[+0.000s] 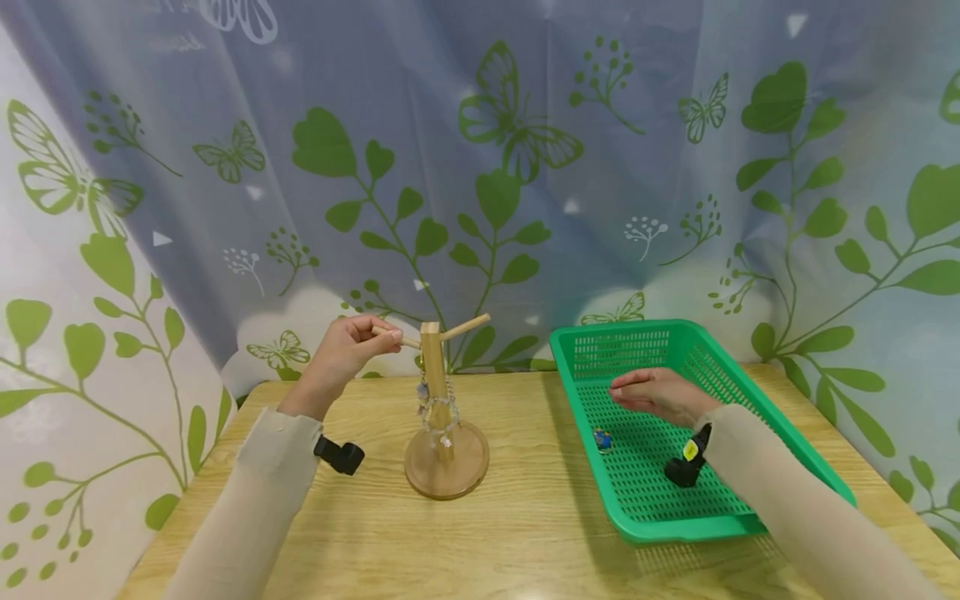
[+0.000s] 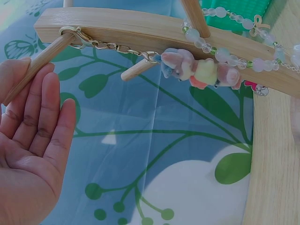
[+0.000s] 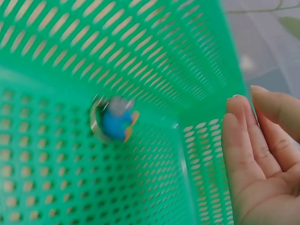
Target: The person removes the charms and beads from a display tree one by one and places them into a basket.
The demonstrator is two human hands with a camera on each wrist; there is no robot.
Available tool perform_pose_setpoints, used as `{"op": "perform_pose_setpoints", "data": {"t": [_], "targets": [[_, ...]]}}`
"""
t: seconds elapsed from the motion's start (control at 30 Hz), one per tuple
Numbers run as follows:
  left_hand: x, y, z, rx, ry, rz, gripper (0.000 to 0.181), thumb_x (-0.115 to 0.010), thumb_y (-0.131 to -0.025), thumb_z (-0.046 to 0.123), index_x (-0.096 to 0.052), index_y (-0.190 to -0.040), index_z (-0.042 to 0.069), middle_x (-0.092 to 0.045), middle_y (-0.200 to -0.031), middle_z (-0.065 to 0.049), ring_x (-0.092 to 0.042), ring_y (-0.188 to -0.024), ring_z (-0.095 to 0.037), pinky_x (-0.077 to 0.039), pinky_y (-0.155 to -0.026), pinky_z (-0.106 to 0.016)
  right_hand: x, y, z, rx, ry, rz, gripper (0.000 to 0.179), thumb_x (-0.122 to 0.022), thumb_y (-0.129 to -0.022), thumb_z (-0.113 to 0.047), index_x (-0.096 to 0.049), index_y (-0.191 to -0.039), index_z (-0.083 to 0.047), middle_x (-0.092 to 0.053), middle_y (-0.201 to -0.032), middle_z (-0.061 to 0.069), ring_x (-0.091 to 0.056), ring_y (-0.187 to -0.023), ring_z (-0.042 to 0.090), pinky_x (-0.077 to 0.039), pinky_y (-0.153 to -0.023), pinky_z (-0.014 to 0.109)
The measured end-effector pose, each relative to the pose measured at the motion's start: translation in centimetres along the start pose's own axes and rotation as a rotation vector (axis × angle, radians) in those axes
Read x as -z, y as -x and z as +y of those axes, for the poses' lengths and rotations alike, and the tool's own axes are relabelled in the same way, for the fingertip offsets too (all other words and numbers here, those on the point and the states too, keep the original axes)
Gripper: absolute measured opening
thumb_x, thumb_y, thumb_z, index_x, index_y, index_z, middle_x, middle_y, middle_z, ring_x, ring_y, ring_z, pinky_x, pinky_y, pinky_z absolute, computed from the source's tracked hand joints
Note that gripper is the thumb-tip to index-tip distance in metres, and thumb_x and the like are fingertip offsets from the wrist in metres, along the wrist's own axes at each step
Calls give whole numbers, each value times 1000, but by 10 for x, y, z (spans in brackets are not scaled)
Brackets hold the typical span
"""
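Note:
My left hand [image 1: 351, 354] pinches the end of a wooden peg [image 2: 47, 61] on a jewelry stand [image 1: 432, 360] with a round base. From the base of this peg, in the left wrist view, hangs a keychain [image 2: 190, 70] with a gold clasp and a soft animal figure. A beaded bracelet [image 2: 220, 57] loops over a lower peg. My right hand [image 1: 663, 396] hovers over a green basket [image 1: 592, 492], its fingers nearly straight and holding nothing. Inside the basket, apart from that hand, lies a small blue charm [image 3: 115, 123] with a metal ring, blurred in the right wrist view.
Stand and basket sit on a light wooden table [image 1: 517, 517], the basket to the right of the stand. Another peg [image 1: 467, 327] sticks out at the stand's upper right. A curtain [image 1: 420, 167] with leaf and butterfly prints hangs behind the table.

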State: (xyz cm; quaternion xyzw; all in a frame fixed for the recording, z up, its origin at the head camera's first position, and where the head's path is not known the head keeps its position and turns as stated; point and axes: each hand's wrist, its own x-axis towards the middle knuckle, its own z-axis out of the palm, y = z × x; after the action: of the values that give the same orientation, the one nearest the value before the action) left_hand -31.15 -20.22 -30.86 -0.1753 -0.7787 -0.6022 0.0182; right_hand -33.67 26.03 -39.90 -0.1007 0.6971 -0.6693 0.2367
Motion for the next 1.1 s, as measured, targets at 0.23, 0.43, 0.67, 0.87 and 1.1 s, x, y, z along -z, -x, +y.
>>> {"op": "perform_pose_setpoints", "data": {"t": [0.23,0.43,0.67,0.87,1.1], "targets": [[0,0,0,9,-10,2,18,-64,-91,21,-67,-92,4,-64,-95,3,-61,-85,-14,-49,-90,-30,-16,-1,-20,5,-33,25,25,-56,-94,-4,-54,-118,2,-63,-110,3,-63,-100,9,-47,-95,29],[0,0,0,11,-4,2,20,-65,-91,21,-67,-93,1,-64,-94,4,-61,-85,-13,-49,-89,-30,-31,-2,-33,31,-18,10,26,-56,-94,-6,-54,-119,2,-63,-111,2,-62,-105,12,-47,-95,28],[0,0,0,7,-6,0,18,-65,-91,21,-67,-91,4,-64,-94,3,-61,-85,-14,-49,-89,-29,-55,-3,-44,68,-17,0,30,-58,-94,-6,-52,-121,4,-61,-117,9,-61,-108,15,-46,-97,31],[-1,0,0,10,5,-2,14,-65,-91,22,-67,-89,8,-65,-93,4,-61,-85,-14,-49,-89,-28,-75,-7,-51,70,-23,-10,37,-57,-94,-6,-47,-126,10,-61,-115,8,-60,-108,16,-40,-103,39],[-2,1,1,17,8,4,13,-65,-91,21,-67,-88,9,-64,-90,5,-60,-85,-14,-49,-89,-27,-93,-11,-58,100,-67,-25,28,-57,-93,-3,-53,-119,7,-64,-110,7,-63,-101,14,-49,-92,30]]}}
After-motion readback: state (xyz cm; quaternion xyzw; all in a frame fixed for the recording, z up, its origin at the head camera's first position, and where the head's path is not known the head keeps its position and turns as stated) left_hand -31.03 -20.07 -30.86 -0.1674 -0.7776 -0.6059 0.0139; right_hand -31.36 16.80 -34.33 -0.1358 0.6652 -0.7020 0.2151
